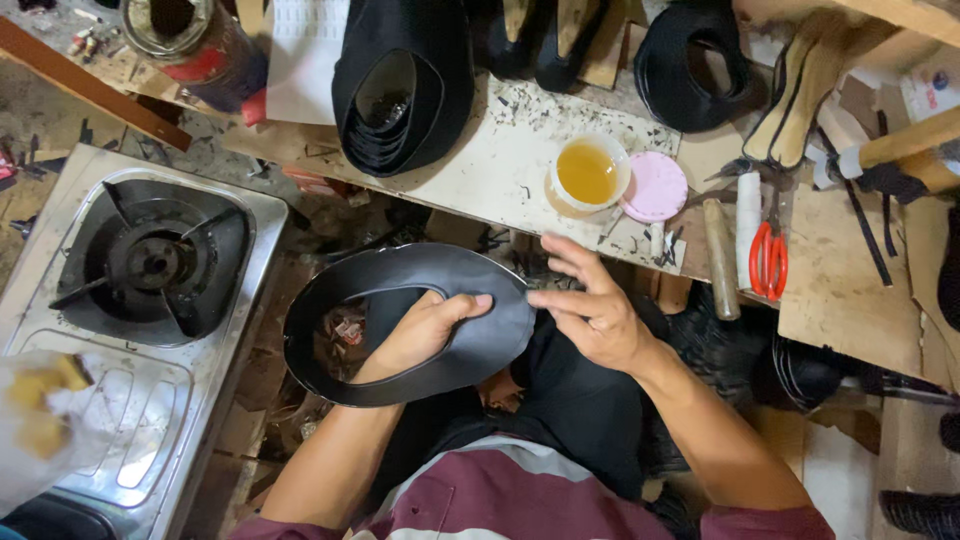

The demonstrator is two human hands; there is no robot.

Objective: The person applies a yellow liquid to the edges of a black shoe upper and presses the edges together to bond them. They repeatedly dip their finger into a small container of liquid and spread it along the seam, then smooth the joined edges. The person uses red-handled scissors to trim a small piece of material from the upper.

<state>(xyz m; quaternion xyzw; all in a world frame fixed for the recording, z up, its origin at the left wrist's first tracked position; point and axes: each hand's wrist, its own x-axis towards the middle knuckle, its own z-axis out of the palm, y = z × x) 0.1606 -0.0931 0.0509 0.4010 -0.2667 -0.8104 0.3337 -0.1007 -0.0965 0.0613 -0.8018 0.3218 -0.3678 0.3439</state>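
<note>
Workbench (500, 170) cluttered; left hand (425, 325) grips black leather piece (400, 275), right hand (590, 305) open, touching.

Free strip of bench (500, 180) directly ahead of the hands, littered only with small scraps. Blocked on the right by the cup of yellow liquid (588, 172), the pink lid (655, 186), the wooden-handled tool (720, 258) and the red-handled scissors (768, 258), all close together. Blocked at the far edge by stacked black shoe uppers (400, 80). Left flank closed by the gas stove (150, 260). Open gap between stove and bench, over cluttered floor (330, 225).
</note>
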